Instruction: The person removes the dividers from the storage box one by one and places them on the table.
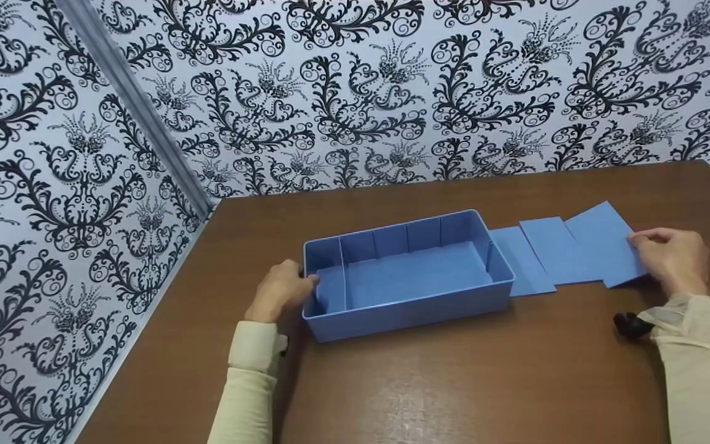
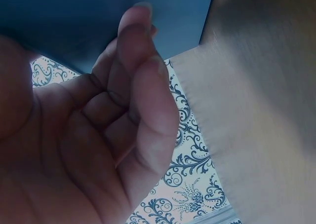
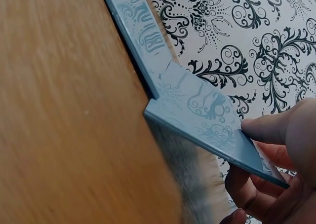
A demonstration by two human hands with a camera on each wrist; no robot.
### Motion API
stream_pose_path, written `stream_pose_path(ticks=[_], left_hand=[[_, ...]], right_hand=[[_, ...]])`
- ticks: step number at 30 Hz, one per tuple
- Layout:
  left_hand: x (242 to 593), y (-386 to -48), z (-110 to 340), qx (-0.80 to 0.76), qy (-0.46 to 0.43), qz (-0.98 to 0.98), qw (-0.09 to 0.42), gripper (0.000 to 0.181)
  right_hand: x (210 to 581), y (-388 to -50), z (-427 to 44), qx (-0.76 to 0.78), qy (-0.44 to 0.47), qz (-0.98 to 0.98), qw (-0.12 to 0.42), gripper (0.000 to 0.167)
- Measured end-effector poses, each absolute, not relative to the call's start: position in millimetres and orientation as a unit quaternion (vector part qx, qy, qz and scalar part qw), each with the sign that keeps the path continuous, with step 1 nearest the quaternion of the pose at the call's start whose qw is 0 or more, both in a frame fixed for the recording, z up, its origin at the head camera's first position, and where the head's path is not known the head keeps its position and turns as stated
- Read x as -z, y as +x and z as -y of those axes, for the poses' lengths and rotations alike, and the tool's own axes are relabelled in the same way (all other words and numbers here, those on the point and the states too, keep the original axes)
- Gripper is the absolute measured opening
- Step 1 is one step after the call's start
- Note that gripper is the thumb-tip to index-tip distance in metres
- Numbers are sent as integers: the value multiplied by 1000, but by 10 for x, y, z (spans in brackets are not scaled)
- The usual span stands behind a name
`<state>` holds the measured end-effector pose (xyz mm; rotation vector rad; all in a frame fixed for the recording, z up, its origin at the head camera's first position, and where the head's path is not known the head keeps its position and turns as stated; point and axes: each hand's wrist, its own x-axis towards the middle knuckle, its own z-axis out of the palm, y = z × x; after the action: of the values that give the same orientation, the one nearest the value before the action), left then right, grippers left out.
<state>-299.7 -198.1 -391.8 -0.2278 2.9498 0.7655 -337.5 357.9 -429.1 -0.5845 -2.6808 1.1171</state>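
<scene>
A blue open box (image 1: pixel 407 316) stands on the table, a thin divider (image 1: pixel 344 277) upright across its left end. My left hand (image 1: pixel 280 288) grips the box's left end wall, thumb over the rim. In the left wrist view, curled fingers (image 2: pixel 153 95) lie by the outer wall (image 2: pixel 177 17). To the right, my right hand (image 1: pixel 672 259) pinches the edge of a flat blue panel (image 1: pixel 607 243). The right wrist view shows the panel (image 3: pixel 197 115) tilted, its held end raised, between thumb (image 3: pixel 269 128) and fingers. Two more panels, a middle one (image 1: pixel 552 253) and a left one (image 1: pixel 522 265), lie overlapping beside the box.
The brown wooden table (image 1: pixel 429 382) runs back to a wall (image 1: pixel 379 92) with black scroll patterns on white. A second patterned wall (image 1: pixel 40 203) bounds the left side. A small black object (image 1: pixel 632 325) sits at the right cuff.
</scene>
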Motion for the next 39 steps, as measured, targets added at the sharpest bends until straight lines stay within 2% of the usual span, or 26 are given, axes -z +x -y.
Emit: stream_pose_path(ticks=[9,28,39], left_hand=[[3931,-2995,1995,-238,-63,-969,31,30],[3920,-2994,1985,-250,-73,-965,37,30],[3925,-2991,1973,-252,-74,-964,44,32]], right_hand=[[4324,-3388,-3574,-379,-210,898,81,52],[4335,-3380,-3581,-393,-221,891,47,55],[4369,-3388,-3617,-368,-204,905,65,53]])
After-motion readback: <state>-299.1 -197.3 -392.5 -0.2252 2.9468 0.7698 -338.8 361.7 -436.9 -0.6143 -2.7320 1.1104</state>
